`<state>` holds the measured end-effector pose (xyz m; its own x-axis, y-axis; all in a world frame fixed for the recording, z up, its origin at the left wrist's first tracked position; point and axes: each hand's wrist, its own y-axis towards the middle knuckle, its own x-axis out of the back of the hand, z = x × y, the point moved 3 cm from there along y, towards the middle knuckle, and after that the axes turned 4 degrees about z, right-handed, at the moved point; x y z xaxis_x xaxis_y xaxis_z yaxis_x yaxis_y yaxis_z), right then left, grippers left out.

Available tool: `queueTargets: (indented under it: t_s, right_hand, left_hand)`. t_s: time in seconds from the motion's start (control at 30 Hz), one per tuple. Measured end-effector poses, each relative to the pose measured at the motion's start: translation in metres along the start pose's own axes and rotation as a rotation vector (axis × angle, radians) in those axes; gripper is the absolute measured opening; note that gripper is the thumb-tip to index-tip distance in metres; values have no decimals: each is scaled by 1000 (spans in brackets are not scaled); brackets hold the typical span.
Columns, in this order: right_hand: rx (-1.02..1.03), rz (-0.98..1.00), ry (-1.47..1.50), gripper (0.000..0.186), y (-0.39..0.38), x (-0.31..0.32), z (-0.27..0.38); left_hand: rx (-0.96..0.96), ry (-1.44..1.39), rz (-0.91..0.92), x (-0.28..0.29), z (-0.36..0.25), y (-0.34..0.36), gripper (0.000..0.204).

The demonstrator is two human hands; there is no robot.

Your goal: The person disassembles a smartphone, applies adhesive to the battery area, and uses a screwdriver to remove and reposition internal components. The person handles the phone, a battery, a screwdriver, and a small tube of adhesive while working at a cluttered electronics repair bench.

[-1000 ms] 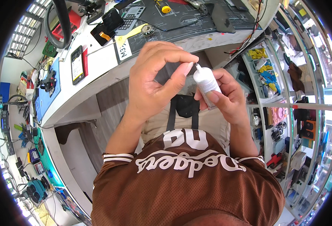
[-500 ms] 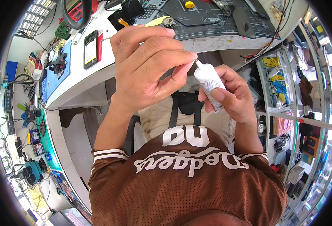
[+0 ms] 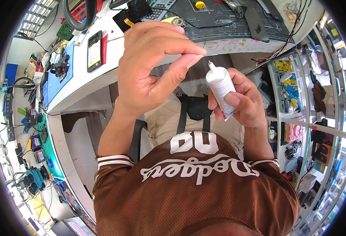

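Note:
My right hand (image 3: 246, 100) is wrapped round a white squeeze tube (image 3: 220, 80) with a narrow nozzle. The tube tilts with its nozzle up and toward the left, in front of the bench edge and above my lap. Thumb and index finger of my left hand (image 3: 147, 65) are pinched together just up and left of the nozzle tip, apart from it. Whatever lies in that pinch, if anything, is too small to make out. The other left fingers curl above, in front of the bench.
A dark gridded work mat (image 3: 220, 34) covers the bench's far side. A phone (image 3: 95, 51) lies at its left, near a blue mat (image 3: 65, 72) holding a small fixture. Loose wires (image 3: 289, 41) hang over the right corner. Glass shelving (image 3: 294, 116) with stocked bins stands at the right.
My left fingertips have come away from the nozzle, leaving a gap. The tube has shifted slightly right and down in my right hand.

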<state>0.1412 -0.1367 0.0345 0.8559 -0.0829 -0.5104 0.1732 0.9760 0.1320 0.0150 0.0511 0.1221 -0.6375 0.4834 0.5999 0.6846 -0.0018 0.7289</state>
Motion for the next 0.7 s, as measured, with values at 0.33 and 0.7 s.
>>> queueTargets:
  t_s: [0.33,0.7]
  right_hand:
    - [61,58,-80,42,7,-8,-11]
    - [229,-270,-689,18,18,-11,-21]
  left_hand:
    - [244,-438,-12,-23,-9,-16,14]
    - [394,-354,-160,-43,-20,-45,22]
